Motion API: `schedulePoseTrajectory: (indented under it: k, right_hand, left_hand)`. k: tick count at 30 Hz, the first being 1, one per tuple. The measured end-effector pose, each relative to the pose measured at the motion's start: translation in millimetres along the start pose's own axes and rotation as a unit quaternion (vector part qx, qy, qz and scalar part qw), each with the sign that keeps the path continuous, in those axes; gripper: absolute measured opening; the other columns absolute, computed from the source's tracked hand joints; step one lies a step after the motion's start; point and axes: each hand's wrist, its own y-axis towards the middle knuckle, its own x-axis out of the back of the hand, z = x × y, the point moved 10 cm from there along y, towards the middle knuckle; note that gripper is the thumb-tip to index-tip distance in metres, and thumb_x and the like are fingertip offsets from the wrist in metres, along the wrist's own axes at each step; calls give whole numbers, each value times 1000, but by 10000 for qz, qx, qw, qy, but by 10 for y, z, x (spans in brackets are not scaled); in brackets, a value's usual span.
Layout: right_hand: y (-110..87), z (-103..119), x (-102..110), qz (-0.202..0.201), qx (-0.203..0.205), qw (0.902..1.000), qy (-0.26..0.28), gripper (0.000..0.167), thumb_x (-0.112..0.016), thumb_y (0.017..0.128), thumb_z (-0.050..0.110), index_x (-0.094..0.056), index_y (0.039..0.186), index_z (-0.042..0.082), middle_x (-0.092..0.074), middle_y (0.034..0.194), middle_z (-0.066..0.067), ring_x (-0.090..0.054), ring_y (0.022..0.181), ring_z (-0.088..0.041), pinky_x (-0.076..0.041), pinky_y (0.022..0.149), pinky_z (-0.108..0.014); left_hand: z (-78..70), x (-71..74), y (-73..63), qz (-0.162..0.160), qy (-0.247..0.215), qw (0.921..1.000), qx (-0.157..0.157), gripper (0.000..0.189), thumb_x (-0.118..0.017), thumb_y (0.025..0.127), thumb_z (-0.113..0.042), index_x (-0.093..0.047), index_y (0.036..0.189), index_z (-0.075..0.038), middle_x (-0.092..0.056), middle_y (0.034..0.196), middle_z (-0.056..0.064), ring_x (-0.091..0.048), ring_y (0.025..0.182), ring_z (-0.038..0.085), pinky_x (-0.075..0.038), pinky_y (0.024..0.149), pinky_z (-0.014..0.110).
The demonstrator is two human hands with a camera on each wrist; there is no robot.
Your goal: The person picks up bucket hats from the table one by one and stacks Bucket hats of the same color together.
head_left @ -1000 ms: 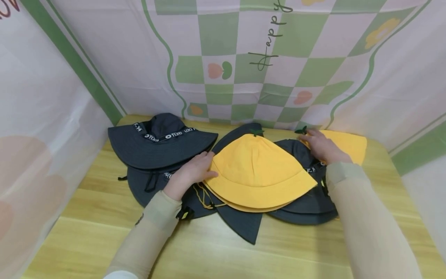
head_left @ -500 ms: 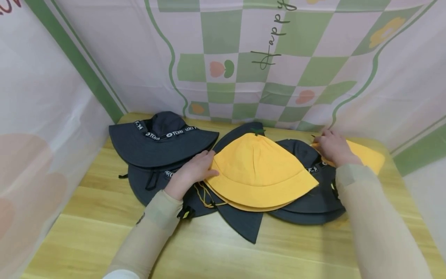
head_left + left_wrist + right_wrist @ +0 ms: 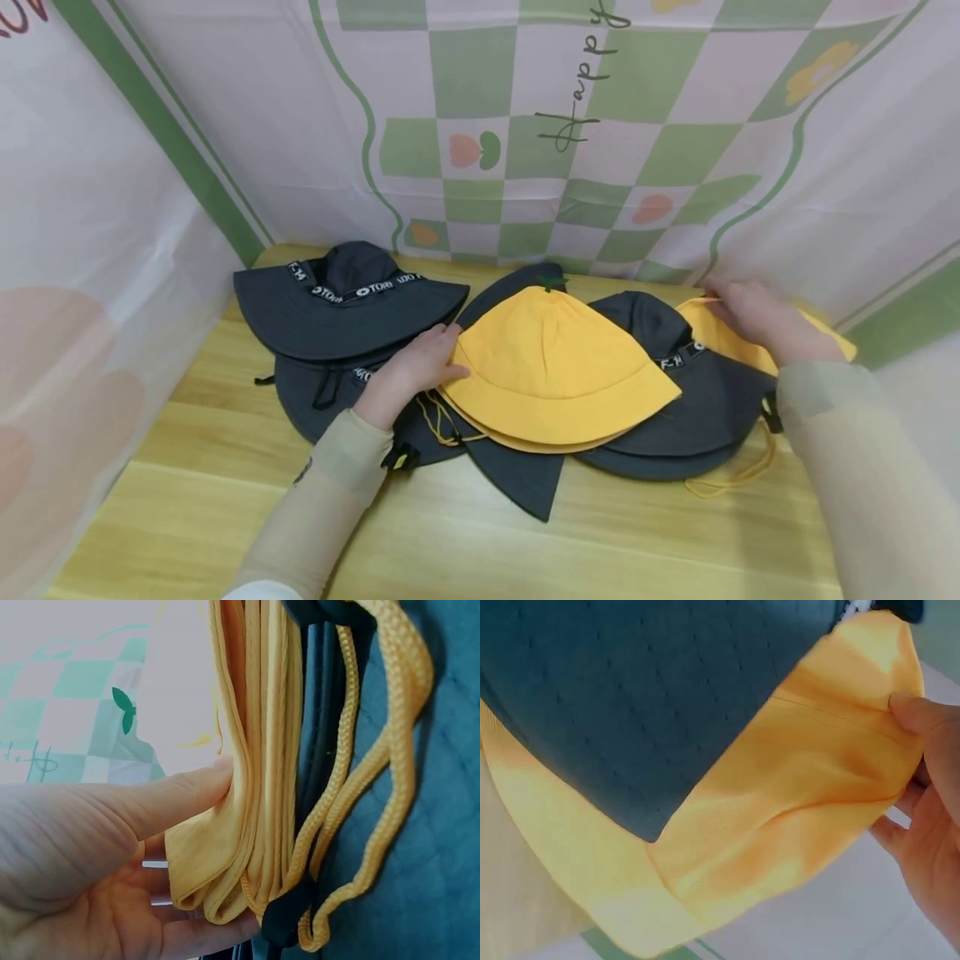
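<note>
A yellow bucket hat [image 3: 551, 367] with a small green leaf on top lies flattened mid-table, over dark hats. My left hand [image 3: 420, 362] grips its left brim edge; in the left wrist view the thumb presses on layered yellow fabric [image 3: 240, 795], fingers on the other side. At the back right, my right hand [image 3: 776, 321] pinches the edge of another yellow hat [image 3: 723, 329]. In the right wrist view this yellow hat [image 3: 810, 757] lies partly behind a dark brim [image 3: 630, 720]; thumb and fingertips hold its side. Its leaf is hidden.
Dark bucket hats [image 3: 337, 325] with white-lettered bands are stacked at the left. More dark hats [image 3: 675, 425] lie right of the middle, with a yellow cord [image 3: 738, 479] by them. Patterned cloth walls [image 3: 472, 92] stand behind and beside the wooden table [image 3: 450, 550].
My right hand has moved right with the yellow hat's edge, turning and shifting that hat rightward. Its cord now shows on the table. The left hand has stayed in place.
</note>
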Motion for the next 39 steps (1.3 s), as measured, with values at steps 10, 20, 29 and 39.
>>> schedulePoseTrajectory:
  k: [10,20,29,39]
  right_hand:
    - [-159,63,466,-1268,-97,9919,26,10,-71,89,1,-62,92,3,-64,80,-19,-57,69,-41,-42,62,-56]
    - [-283,108,900,-2063,-682,9761,56,12,-65,94,3,-64,105,0,-55,92,-30,-49,88,-53,-28,69,-64]
    - [-422,200,1293,-3015,-871,9482,487,10,-59,97,0,-61,104,-7,-53,97,-33,-44,94,-56,-24,83,-71]
    - [-541,263,1561,-3595,-1163,9193,1100,22,-59,99,8,-64,109,-12,-58,99,-33,-52,93,-42,-35,95,-49]
  left_hand:
    - [33,-28,11,-5,-53,10000,29,75,-62,99,-38,-27,156,-3,-35,160,19,-33,149,33,-33,120,44]
    - [18,1,-7,-103,-77,9999,-31,74,-63,99,-36,-30,155,-1,-38,158,21,-36,147,34,-34,119,44]
    - [14,7,-25,-114,-133,9998,-24,73,-63,99,-35,-30,155,-2,-38,158,20,-35,147,33,-34,119,44]
    - [40,9,-27,-102,-188,9998,-8,74,-64,98,-37,-30,155,-3,-37,159,18,-35,148,32,-33,120,44]
